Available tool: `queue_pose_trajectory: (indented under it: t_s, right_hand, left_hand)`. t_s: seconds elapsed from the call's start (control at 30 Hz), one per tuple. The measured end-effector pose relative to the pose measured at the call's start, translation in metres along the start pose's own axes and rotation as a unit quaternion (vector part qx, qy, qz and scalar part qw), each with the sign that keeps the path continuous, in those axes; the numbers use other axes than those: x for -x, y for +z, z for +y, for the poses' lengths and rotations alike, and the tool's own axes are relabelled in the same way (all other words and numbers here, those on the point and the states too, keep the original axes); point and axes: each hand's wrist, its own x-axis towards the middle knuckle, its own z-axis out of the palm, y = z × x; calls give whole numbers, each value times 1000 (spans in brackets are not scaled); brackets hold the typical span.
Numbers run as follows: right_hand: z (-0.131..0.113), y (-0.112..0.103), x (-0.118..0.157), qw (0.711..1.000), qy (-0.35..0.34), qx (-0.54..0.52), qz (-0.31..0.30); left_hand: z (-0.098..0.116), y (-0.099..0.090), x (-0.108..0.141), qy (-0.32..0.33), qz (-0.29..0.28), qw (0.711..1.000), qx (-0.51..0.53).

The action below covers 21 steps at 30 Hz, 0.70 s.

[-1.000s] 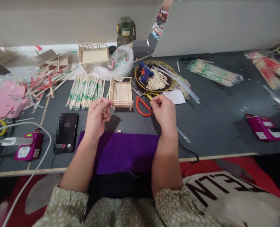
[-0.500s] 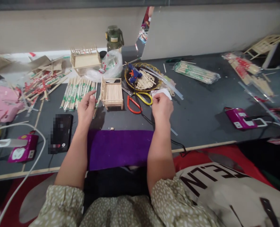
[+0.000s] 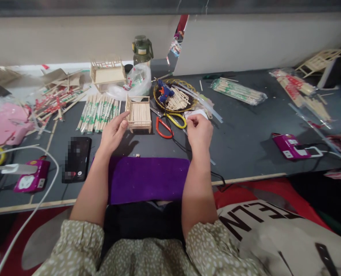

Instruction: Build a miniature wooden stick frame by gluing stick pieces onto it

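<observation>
Head view: the left hand is hovering left of the frame's middle with its grip apart, thumb and fingers spreading loosely, and its fingertips are reaching the left end of a small wooden bed; whether they are touching it I cannot tell. That bed is standing upright on the gray desk, just above the center of the frame. Right of center, the right hand is holding its grip together, thumb and forefinger meeting, though I cannot tell if anything is sitting between them. Scissors with red and yellow handles are lying between the bed and this hand, while a slip of paper is showing just behind it. Farther up, a basket is holding short sticks and a blue glue gun. Wrapped chopsticks are lying in a row left of the bed, and a larger wooden bed is standing in the upper left. A purple cloth is spreading across the lower middle, below the hands, and a phone is lying at lower left.
</observation>
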Motion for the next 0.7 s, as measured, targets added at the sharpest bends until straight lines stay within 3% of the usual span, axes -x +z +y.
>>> queue_pose_trajectory:
  t_s: [0.17, 0.3, 0.37, 0.5, 0.6, 0.7]
  right_hand:
    - [-10, 6, 4, 998, -20, -24, -45]
    - [-24, 31, -26, 992, -15, -112, -55]
    - [-34, 47, -52, 976, 44, -202, -66]
    - [-56, 74, -101, 914, 189, -342, -111]
    - [-67, 85, -117, 879, 279, -357, -147]
    - [-71, 93, -118, 861, 327, -370, -126]
  left_hand:
    - [6, -1, 3, -13, 8, 1000, -8]
    - [8, -1, 4, -13, 4, 1000, -22]
    - [7, -1, 4, -11, 3, 1000, -28]
    - [9, -1, 4, -5, 7, 999, -42]
    - [11, 0, 5, -10, 0, 997, -83]
    - [15, 0, 6, -13, -12, 990, -139]
